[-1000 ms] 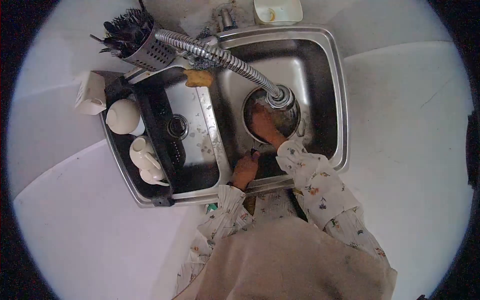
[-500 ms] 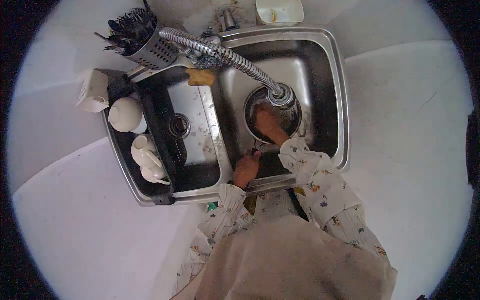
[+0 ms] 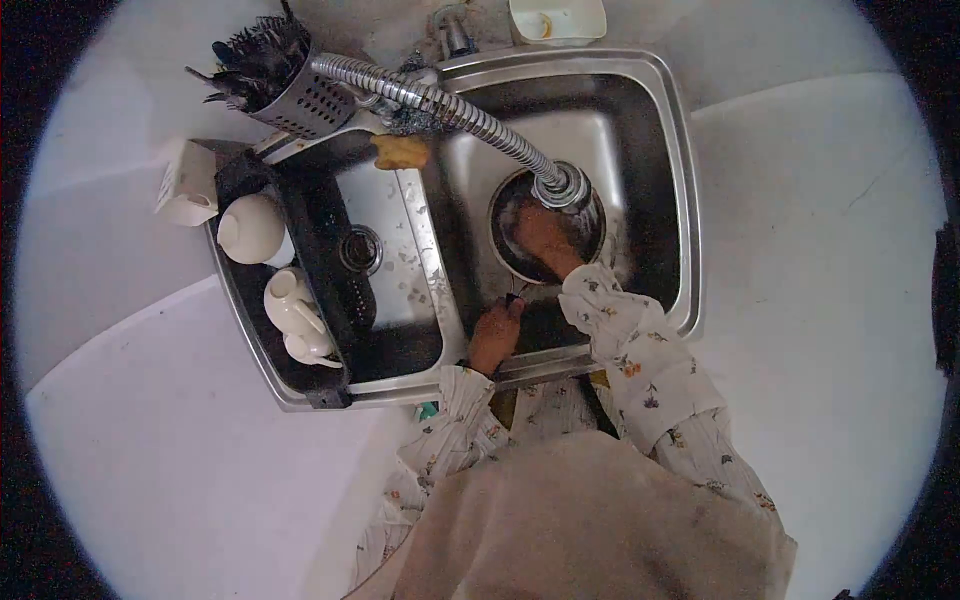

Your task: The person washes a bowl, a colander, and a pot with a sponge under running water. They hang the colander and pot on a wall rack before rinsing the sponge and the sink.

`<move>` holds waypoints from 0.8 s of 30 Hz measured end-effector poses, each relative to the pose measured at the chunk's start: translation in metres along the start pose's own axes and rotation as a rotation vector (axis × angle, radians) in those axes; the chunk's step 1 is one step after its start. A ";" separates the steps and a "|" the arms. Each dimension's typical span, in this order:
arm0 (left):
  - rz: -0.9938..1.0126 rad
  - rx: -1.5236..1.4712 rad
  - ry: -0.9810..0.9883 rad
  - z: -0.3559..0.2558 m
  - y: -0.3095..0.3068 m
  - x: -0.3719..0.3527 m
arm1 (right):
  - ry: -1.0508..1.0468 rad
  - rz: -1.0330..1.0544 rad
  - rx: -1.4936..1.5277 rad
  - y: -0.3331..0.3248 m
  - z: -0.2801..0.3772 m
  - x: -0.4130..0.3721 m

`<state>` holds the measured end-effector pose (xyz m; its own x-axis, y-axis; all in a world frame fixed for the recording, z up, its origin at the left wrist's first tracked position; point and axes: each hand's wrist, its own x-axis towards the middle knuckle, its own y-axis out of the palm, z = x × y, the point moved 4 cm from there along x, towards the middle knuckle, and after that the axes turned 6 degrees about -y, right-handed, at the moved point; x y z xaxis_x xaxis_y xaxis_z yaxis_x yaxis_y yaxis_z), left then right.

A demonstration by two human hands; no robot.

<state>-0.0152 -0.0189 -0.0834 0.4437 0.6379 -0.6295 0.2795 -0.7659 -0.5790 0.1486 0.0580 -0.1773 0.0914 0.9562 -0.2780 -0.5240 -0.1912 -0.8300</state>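
A round, dark metal pan (image 3: 503, 252) sits in the right sink basin, below the faucet head. My left hand (image 3: 495, 335) is closed around its handle, near the basin's front edge. Inside the pan is my right hand (image 3: 545, 238), curled down toward the bottom. Its fingers are dim, and anything beneath them is hidden. The faucet head (image 3: 562, 187) on its ribbed metal hose (image 3: 440, 105) hangs over the pan's far right side, covering part of the rim.
The left basin (image 3: 395, 275) has a drain and wet patches. A black rack on its left holds a white bowl (image 3: 250, 228) and white cups (image 3: 295, 303). A yellow cloth or sponge (image 3: 400, 152) lies on the divider's back. Behind stand a cutlery holder (image 3: 315, 105) and white container (image 3: 560, 22).
My right hand has shifted slightly within the pan. My left hand stays closed on the handle. The whole view has moved a little.
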 end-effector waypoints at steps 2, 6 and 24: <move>-0.096 0.051 0.089 -0.008 -0.003 0.001 | -0.049 0.095 -0.068 0.005 0.002 0.000; 0.175 -0.122 -0.250 0.002 0.005 0.009 | -0.194 -0.005 -0.120 0.021 -0.014 0.007; -0.022 0.192 0.124 0.034 0.045 0.026 | -0.125 0.138 0.183 0.051 -0.009 -0.012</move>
<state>-0.0203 -0.0338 -0.1431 0.5436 0.6301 -0.5545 0.1283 -0.7153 -0.6869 0.1280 0.0345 -0.2205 -0.0906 0.9460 -0.3112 -0.6697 -0.2891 -0.6840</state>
